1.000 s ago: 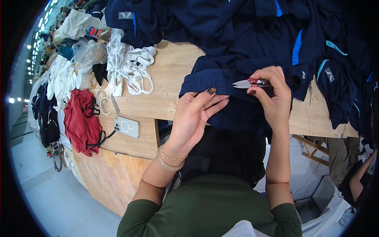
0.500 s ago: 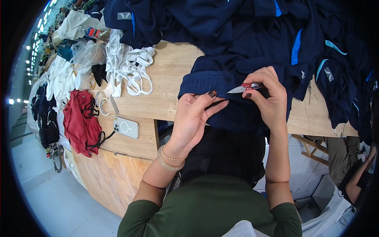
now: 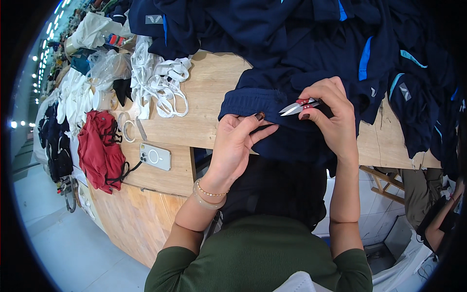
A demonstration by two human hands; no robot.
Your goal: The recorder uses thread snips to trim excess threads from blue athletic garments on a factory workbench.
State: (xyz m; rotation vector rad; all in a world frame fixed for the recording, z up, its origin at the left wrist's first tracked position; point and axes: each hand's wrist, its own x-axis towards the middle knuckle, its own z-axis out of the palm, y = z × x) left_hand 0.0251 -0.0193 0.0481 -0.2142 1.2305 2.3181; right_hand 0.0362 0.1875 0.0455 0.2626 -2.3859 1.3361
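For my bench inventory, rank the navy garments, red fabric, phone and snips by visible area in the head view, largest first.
1. Navy garments
2. Red fabric
3. Phone
4. Snips, partly covered by the right hand

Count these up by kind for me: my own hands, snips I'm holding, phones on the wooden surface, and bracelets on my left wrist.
Hands, left hand and right hand: 2
Red-handled snips: 1
Phone: 1
Bracelets, one beaded band and one pale bangle: 2
Total: 6
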